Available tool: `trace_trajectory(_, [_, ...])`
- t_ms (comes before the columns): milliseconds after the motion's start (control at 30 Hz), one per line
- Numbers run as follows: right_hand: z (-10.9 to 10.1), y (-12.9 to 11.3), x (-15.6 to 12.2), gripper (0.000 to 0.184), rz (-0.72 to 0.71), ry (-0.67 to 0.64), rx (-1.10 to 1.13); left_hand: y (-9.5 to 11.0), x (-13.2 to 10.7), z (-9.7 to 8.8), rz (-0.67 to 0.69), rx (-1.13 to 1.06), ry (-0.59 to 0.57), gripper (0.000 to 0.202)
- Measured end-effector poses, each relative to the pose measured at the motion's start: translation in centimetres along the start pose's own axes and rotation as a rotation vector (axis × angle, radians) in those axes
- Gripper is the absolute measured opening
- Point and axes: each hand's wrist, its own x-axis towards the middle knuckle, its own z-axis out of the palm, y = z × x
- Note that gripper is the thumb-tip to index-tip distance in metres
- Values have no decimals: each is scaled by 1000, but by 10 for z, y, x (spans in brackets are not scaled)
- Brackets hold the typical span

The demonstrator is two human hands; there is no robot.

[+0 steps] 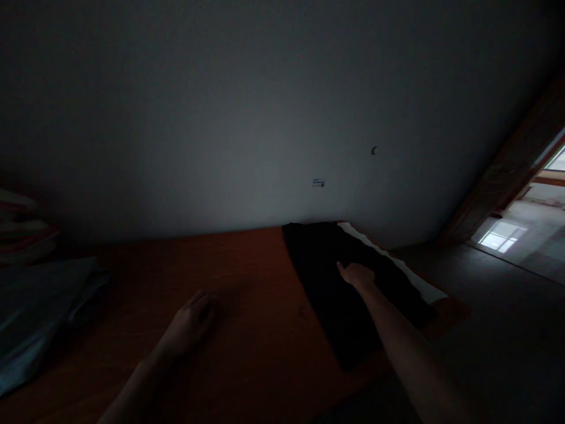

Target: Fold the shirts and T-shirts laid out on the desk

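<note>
Head, black cloth (346, 309), lengthwise toward lower right

matt black cloth (338, 300) under the right hand (358, 275); smooth wooden tabletop (256, 294) under the left hand (192, 321), matt grey cloth (39, 306) to its left; matt wall (220, 118) beyond both hands; glossy floor (536, 218) far to their right.

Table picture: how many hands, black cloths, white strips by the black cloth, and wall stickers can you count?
Left hand and right hand: 2 hands
Black cloth: 1
White strip: 1
Wall sticker: 1
Total: 5
</note>
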Motion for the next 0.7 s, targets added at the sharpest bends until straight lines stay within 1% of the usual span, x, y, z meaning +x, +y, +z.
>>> trace_trajectory(100, [10, 4, 1, 43, -25, -20, 4, 0, 2, 2, 11, -1, -10, 30])
trace_trajectory(200, [14, 8, -1, 38, -41, -16, 44, 2, 3, 1, 9, -2, 0, 31])
trace_trajectory(300, [10, 12, -3, 41, -16, 14, 120, 6, 3, -2, 3, -14, -17, 33])
trace_trajectory(367, [4, 12, -6, 46, -1, 51, 188, 8, 3, -3, -9, -14, -27, 33])
trace_trajectory(433, [-5, 8, -10, 48, -8, 101, 267, 8, 3, -3, -19, -10, -36, 33])
trace_trajectory(500, [-15, -4, -17, 46, -39, 159, 354, 7, 3, -2, -21, -10, -42, 31])
trace_trajectory(567, [-25, -26, -26, 47, -99, 213, 453, 6, 3, 0, -20, -11, -25, 29])
trace_trajectory(633, [-32, -58, -39, 49, -192, 244, 565, 5, 2, 2, -31, -11, 18, 28])
trace_trajectory(700, [-36, -95, -56, 54, -311, 240, 686, 6, 0, 4, -63, -42, 56, 28])
